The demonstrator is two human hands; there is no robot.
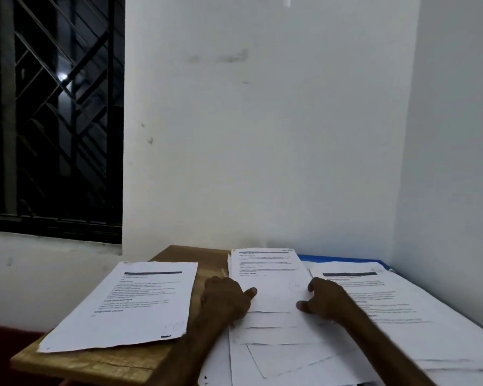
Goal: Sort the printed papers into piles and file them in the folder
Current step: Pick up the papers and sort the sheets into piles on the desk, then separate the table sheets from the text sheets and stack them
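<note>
Three groups of printed papers lie on a wooden table (103, 366). A left pile (129, 305) lies apart near the table's left edge. A middle stack (271, 274) is fanned toward me, with several sheets showing below it. A right pile (388, 305) overlaps a blue folder (343, 258), of which only the far edge shows. My left hand (226, 299) grips the middle stack's left edge, thumb on top. My right hand (324, 299) holds the stack's right edge with curled fingers.
A white wall stands just behind the table and another closes in on the right. A dark barred window (53, 115) is at the upper left. The table's left and front edges drop off to a dark red floor (0, 355).
</note>
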